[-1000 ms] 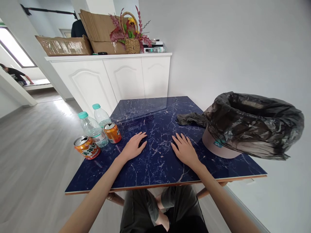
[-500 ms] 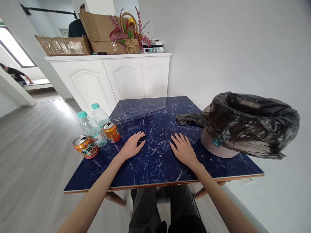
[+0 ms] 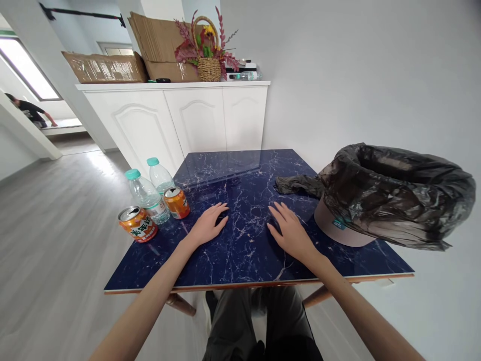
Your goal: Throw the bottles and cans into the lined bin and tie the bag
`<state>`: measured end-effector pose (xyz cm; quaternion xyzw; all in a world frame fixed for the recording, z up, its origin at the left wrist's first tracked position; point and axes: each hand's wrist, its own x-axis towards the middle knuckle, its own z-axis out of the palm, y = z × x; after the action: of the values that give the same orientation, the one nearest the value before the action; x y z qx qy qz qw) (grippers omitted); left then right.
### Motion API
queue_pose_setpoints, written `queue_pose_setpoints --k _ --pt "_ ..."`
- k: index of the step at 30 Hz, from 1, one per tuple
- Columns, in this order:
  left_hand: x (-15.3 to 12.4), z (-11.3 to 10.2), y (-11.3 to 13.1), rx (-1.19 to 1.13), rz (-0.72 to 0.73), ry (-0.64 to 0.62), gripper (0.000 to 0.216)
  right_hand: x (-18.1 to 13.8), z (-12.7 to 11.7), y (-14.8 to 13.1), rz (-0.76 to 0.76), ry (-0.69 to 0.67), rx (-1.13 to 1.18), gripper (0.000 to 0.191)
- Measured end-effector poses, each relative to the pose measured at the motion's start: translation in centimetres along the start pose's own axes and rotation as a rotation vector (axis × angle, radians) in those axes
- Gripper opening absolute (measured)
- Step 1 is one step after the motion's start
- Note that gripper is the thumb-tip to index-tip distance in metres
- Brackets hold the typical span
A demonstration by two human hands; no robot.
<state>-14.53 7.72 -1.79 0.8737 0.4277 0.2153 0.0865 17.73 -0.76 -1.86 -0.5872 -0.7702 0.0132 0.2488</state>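
Note:
My left hand point(image 3: 209, 223) rests on the dark blue marbled table point(image 3: 240, 250), fingers stretched out and holding nothing. To its left stand an orange drink can point(image 3: 176, 202) and, nearer the table's left edge, a second orange can point(image 3: 138, 224), both with opened tops. Behind them are two clear plastic bottles with teal caps, one bottle point(image 3: 147, 193) in front of the other bottle point(image 3: 161, 175). My right hand point(image 3: 291, 231) is at the table's right half, empty, with its fingers extended. Nearest to it is a trash bin point(image 3: 330, 229) lined with a black plastic bag point(image 3: 394, 200).
A loose end of the bag point(image 3: 296, 184) trails over the table. Beyond the table stands a white cabinet point(image 3: 199, 118) with cardboard boxes point(image 3: 107, 67) and a flower basket point(image 3: 209, 69) on top. A person point(image 3: 32, 110) in dark clothing is in the far left room.
The view has shifted slightly. My right hand has lifted or turned a little, its thumb now more apart from the fingers. A person behind the boxes is out of sight now.

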Motion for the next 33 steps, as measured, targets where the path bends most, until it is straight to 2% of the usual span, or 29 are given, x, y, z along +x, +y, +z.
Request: queue_pose_setpoints --k 4,6,10,12,15,18,22,27,33 --pt "-0.1 0.1 0.0 0.007 0.008 0.006 0.049 -0.6 -7.1 -1.4 -0.214 0.313 0.035 0.051" --pt "-0.1 0.2 -0.1 0.012 0.013 0.011 0.049 -0.9 -11.2 -2.0 -0.259 0.486 0.024 0.049" --pt "-0.1 0.4 -0.2 0.034 0.021 0.014 0.049 -1.3 -17.3 -1.3 -0.251 0.746 -0.126 0.042" --pt "-0.2 0.4 -0.1 0.051 0.021 0.008 0.049 -1.5 -18.8 0.2 -0.187 0.783 -0.221 0.040" --pt "-0.3 0.3 0.0 0.067 0.018 -0.006 0.051 -1.8 -19.7 3.2 -0.049 0.730 -0.310 0.037" --pt "-0.4 0.3 0.0 0.067 0.016 -0.009 0.051 -2.0 -19.6 5.9 0.000 0.730 -0.356 0.027" --pt "-0.4 0.3 -0.1 0.054 0.023 0.003 0.049 -1.9 -18.8 7.3 0.030 0.737 -0.372 0.031" --pt "-0.5 0.3 0.0 0.051 0.022 0.005 0.050 -1.4 -18.1 5.5 0.033 0.747 -0.325 0.034" --pt "-0.6 0.5 -0.2 0.046 0.028 0.023 0.048 0.4 -16.7 0.5 -0.086 0.652 -0.157 0.043"
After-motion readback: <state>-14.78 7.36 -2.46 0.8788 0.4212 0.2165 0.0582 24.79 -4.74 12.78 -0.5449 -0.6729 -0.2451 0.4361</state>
